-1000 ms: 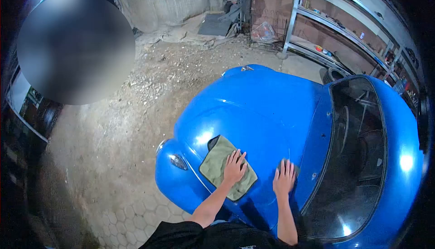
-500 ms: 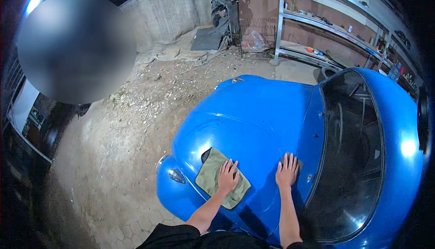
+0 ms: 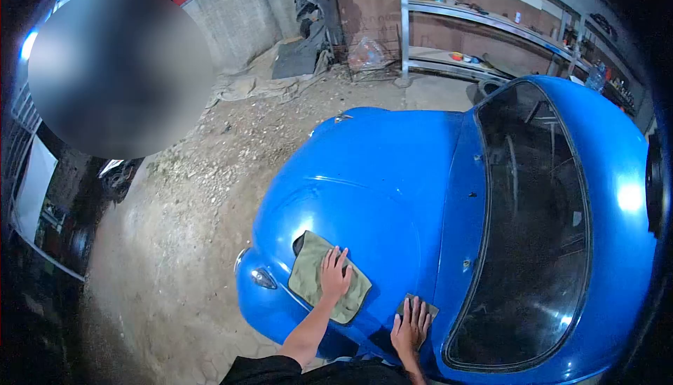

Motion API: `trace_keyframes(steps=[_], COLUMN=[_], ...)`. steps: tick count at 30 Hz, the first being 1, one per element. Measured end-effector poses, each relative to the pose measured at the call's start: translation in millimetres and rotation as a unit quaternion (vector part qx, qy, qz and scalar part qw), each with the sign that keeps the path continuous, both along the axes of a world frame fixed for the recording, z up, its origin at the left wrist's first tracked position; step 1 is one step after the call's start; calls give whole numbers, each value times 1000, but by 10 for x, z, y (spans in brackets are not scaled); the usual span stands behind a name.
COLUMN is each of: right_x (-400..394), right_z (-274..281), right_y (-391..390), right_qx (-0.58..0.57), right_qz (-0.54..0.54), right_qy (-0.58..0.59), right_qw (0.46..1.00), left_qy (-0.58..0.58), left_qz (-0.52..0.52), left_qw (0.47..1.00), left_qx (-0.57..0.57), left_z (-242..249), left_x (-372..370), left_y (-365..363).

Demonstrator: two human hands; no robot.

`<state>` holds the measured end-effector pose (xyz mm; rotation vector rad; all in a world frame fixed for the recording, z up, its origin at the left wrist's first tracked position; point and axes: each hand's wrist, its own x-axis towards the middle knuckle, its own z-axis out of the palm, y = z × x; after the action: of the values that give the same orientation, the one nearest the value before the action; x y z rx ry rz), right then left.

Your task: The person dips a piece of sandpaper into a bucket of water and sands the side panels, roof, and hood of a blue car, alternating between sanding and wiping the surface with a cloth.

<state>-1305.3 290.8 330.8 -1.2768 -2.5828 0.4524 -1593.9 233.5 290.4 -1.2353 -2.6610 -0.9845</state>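
Note:
My left hand (image 3: 336,277) lies flat with fingers stretched out on an olive-green cloth (image 3: 308,276). The cloth is spread over the rounded front lid of a blue car (image 3: 392,153), and a dark patch shows at its upper left corner. Near the base of the windscreen, my right hand (image 3: 412,325) presses a small dark grey square sheet (image 3: 432,309) against the blue paint. Its fingers lie long over the sheet, whose edges stick out on both sides; the palm hides the rest.
The dark windscreen (image 3: 529,238) rises to the right of my right hand. A front lamp (image 3: 263,278) sits on the fender at left. Gravelly ground (image 3: 182,210) runs beyond the car. Metal shelving (image 3: 491,24) with small items stands against the back wall.
My right hand has slid the grey sheet toward me and slightly left over the paint. The left hand stays on the green cloth. The whole view has shifted a little.

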Motion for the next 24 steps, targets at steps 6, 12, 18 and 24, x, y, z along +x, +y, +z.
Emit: trace_keyframes(steps=[6,12,18,24], right_x=[-954,-1265,-165,-49], right_z=[65,-45,42,34], right_y=[1416,1728,154,-174], right_qx=[129,160,45,25], right_qz=[20,21,25,-17], right_qy=[49,66,-8,-27], right_qw=[990,985,999,999], left_qy=[23,16,17,16], left_qz=[12,5,-6,-9], left_qw=[1000,1000,1000,1000], left_qx=[-5,18,-2,-4], left_z=[-57,-81,-133,-62], left_x=[-24,-52,-58,-61], left_y=[-5,-9,-5,9])
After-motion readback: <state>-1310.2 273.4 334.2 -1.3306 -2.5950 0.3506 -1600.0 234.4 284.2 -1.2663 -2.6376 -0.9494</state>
